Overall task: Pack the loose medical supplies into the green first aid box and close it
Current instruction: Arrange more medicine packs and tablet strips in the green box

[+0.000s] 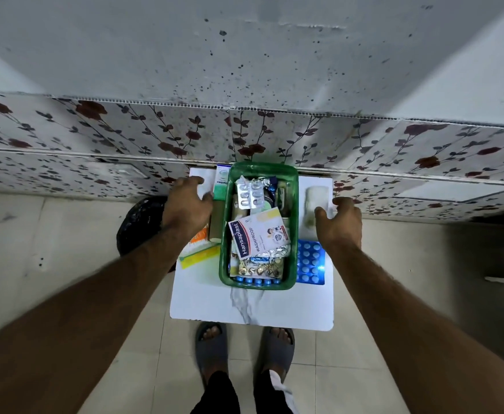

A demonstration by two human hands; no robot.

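The green first aid box [292, 234] stands open in the middle of a small white table [250, 306]. It holds a Hansaplast packet [256, 236], a silver pill strip [249, 194] and other foil strips. My left hand [186, 206] hovers left of the box over a small brown box [216, 225], fingers spread, holding nothing. My right hand [338, 221] hovers right of the box, fingers apart, beside a white roll [315, 201]. A blue pill strip [310, 262] lies right of the box. A white-green carton [222, 182] and a yellow packet [198, 256] lie on the left.
The table stands against a wall with flowered panels [125, 138]. A black bag [138, 225] sits on the tiled floor left of the table. My feet in grey slippers [244, 345] are at the table's near edge.
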